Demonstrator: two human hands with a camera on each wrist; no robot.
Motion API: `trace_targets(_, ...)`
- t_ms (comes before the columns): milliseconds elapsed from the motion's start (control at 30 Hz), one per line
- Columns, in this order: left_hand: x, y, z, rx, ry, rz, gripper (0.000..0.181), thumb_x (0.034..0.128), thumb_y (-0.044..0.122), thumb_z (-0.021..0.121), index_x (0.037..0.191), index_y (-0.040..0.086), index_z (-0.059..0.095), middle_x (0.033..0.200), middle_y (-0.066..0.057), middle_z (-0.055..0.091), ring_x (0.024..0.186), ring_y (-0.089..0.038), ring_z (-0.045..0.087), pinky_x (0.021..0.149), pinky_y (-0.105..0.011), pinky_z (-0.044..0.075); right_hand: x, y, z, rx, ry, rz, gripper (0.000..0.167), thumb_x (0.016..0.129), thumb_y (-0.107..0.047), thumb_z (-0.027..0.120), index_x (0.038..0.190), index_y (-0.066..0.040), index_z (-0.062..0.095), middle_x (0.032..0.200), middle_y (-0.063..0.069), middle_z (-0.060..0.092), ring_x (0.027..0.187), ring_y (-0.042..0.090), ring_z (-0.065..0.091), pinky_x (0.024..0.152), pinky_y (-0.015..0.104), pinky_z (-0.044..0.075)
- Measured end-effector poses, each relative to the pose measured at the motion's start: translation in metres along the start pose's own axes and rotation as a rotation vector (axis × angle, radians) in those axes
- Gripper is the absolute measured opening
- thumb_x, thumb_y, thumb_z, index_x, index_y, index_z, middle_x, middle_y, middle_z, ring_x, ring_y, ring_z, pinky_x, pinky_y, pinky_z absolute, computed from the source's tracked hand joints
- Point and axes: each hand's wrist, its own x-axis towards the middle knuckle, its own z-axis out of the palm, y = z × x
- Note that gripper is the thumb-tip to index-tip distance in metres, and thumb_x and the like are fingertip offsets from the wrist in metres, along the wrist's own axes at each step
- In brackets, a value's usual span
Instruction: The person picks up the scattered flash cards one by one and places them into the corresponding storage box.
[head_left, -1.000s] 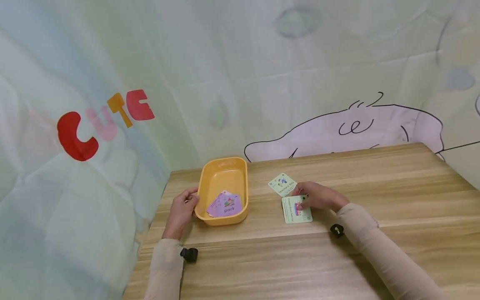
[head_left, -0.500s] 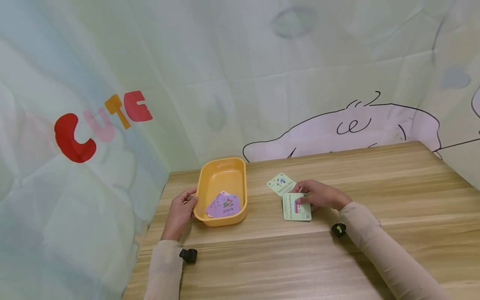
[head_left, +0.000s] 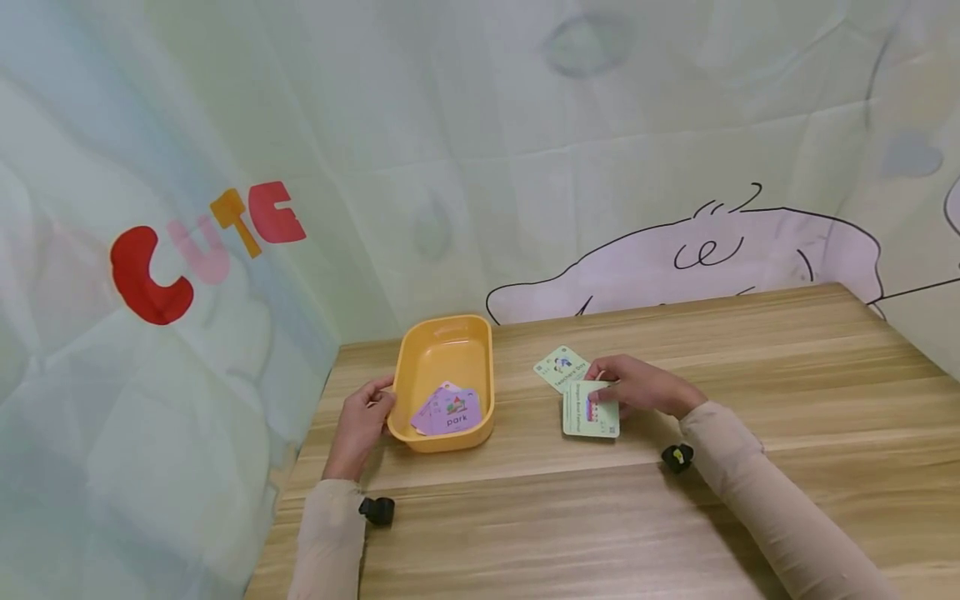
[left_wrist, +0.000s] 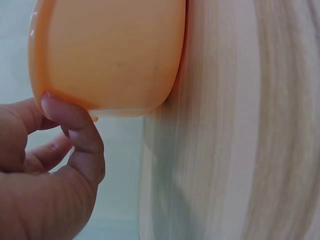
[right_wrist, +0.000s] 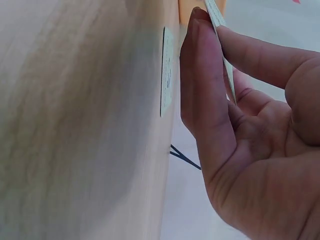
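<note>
My left hand (head_left: pixel 362 423) pinches the left rim of a yellow plastic tray (head_left: pixel 486 358), thumb and fingers at its edge in the left wrist view. Inside the tray lie several purple cards (head_left: pixel 456 412), the top one reading "park". My right hand (head_left: pixel 647 387) holds a pale green "Dragon Boat Festival" card (head_left: pixel 577 415) between thumb and fingers. In the right wrist view that card (right_wrist: pixel 229 75) is seen edge-on, raised off the table. Just behind it a green "Teachers' Day" card (head_left: pixel 558 365) lies flat, its near corner partly covered.
The wooden table (head_left: pixel 510 525) meets a printed curtain (head_left: pixel 420 167) at its back and left edges. A black wrist device (head_left: pixel 378 511) sits by the left sleeve, and another black device (head_left: pixel 677 457) by the right one.
The Dragon Boat Festival card has been lifted off the table by my right hand and has shifted slightly away from me. My left hand and the tray stay in place.
</note>
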Motion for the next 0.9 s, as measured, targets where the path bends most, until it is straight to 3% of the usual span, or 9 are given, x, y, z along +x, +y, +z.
trace_targets(533,0.0,0.001,0.001,0.004,0.001,0.005,0.037,0.1052,0.014,0.051,0.141,0.009,0.058,0.103,-0.01,0.051,0.08,-0.021,0.055,0.06,-0.022,0.051,0.009,-0.014,0.002,0.03,0.058,-0.002,0.021,0.097,-0.012,0.068,0.115,-0.004,0.06,0.109,0.013,0.067,0.09,0.021,0.068,0.072,0.039,0.059)
trace_targets(900,-0.001,0.0,0.0,0.011,0.003,-0.007,0.037,0.1053,0.016,0.052,0.141,0.01,0.058,0.104,-0.01,0.051,0.082,-0.021,0.055,0.061,-0.022,0.051,0.016,-0.03,0.007,0.061,0.085,-0.067,0.022,0.096,-0.011,0.068,0.115,-0.003,0.061,0.104,0.014,0.068,0.084,0.021,0.068,0.071,0.043,0.06)
